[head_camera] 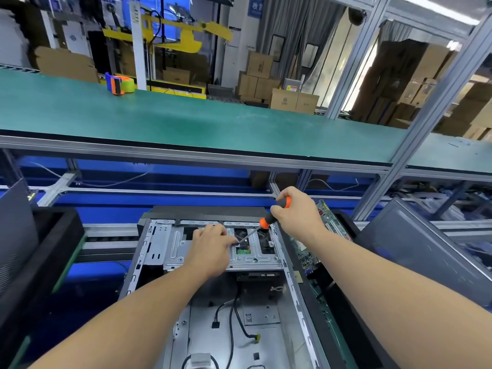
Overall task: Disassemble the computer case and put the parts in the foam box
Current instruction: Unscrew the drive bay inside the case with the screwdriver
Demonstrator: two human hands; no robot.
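An open grey computer case (159, 251) lies flat in front of me, its metal drive cage (173, 249) at the far end. My right hand (298, 211) grips an orange-and-black screwdriver (269, 221), whose shaft slants down-left to a point on the cage beside a small green board (243, 251). My left hand (210, 247) rests on the cage, fingers curled at the screwdriver tip; whether they pinch a screw is hidden. Loose black cables (234, 315) lie on the case floor. A black foam box (343, 312) at the right holds a green circuit board (328, 217).
Another black foam box (53, 235) stands at the left. A dark panel (426, 251) leans at the right. Above runs a green conveyor belt (186, 115) with an orange-and-blue tape dispenser (118, 85). Aluminium frame posts (423, 134) rise at the right.
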